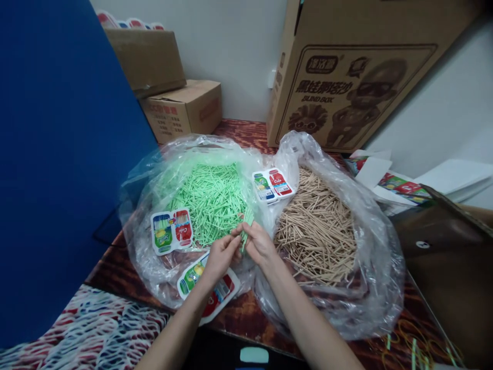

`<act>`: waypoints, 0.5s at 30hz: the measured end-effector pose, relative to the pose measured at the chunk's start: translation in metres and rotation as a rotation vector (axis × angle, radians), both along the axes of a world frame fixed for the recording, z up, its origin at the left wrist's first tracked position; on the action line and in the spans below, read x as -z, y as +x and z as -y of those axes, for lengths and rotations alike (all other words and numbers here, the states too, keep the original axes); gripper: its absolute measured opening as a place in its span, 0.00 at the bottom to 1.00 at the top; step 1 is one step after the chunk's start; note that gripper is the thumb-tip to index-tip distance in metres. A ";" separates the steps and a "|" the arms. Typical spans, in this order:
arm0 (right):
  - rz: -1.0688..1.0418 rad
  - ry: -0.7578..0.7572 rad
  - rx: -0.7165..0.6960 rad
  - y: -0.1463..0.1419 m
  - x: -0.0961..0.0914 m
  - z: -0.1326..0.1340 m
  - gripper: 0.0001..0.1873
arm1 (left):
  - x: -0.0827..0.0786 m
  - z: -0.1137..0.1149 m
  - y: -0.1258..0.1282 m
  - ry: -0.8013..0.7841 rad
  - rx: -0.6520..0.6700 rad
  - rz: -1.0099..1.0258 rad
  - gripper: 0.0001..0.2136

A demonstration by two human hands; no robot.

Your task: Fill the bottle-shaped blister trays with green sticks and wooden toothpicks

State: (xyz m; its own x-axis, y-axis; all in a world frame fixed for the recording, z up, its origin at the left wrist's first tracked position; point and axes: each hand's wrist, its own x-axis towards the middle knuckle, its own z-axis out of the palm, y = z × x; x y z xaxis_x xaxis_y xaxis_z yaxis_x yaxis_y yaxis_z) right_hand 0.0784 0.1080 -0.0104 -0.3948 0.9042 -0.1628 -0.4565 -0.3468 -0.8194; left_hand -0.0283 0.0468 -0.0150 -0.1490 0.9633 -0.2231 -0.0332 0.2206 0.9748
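Note:
My left hand [220,255] and my right hand [259,241] meet above the near edge of a clear plastic bag [154,174] filled with green sticks [211,198]. Both hands are closed around a small bundle of green sticks [245,228] held between them. A second clear bag [370,241] to the right holds tan sticks [318,231]. Small printed packs lie around: one [172,230] on the green pile's left, one [272,185] between the two bags, one [208,288] under my left wrist.
A blue board [57,154] stands at the left. Cardboard boxes [181,108] sit at the back, a large printed box [346,77] at the back right. A brown box flap [447,267] lies on the right, with papers [400,185] behind it and rubber bands [408,344] near the front.

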 end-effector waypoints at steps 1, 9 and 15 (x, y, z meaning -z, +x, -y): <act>0.016 0.014 0.035 0.001 -0.002 0.000 0.15 | -0.001 -0.001 -0.004 0.008 -0.001 -0.031 0.17; 0.169 0.080 -0.163 0.008 -0.017 -0.001 0.15 | -0.021 -0.021 -0.025 0.184 -0.103 -0.379 0.13; 0.263 0.186 -0.034 0.018 -0.001 0.041 0.07 | -0.013 -0.001 -0.024 0.226 -0.096 -0.367 0.12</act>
